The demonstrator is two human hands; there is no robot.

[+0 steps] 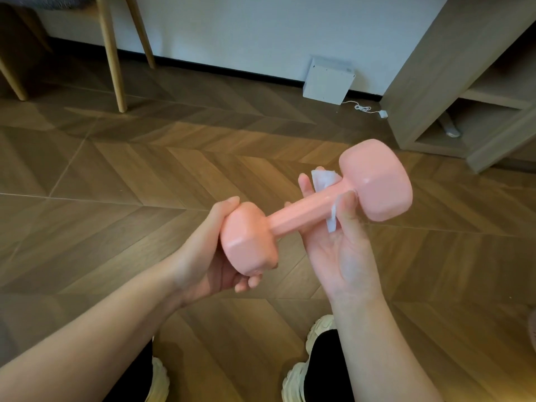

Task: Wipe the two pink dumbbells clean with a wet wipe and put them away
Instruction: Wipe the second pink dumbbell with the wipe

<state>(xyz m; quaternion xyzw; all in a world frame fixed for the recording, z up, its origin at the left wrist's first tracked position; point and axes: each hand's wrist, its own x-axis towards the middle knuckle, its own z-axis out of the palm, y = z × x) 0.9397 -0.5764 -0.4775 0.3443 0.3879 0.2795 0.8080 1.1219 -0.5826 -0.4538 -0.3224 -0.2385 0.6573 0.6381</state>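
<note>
Head view is showing the wiping mid-course: one pink dumbbell (307, 216) is hovering above the floor, just short of the shelf unit (435, 82). I judge nothing is being put away yet, and no second dumbbell is showing. The left hand (203, 256) is gripping the head farther from the shelf unit. The right hand (342, 242) is curling around the handle, pressing the wet wipe (322, 178) against it. The long axis is pointing toward the shelf unit, that end riding higher.
</note>
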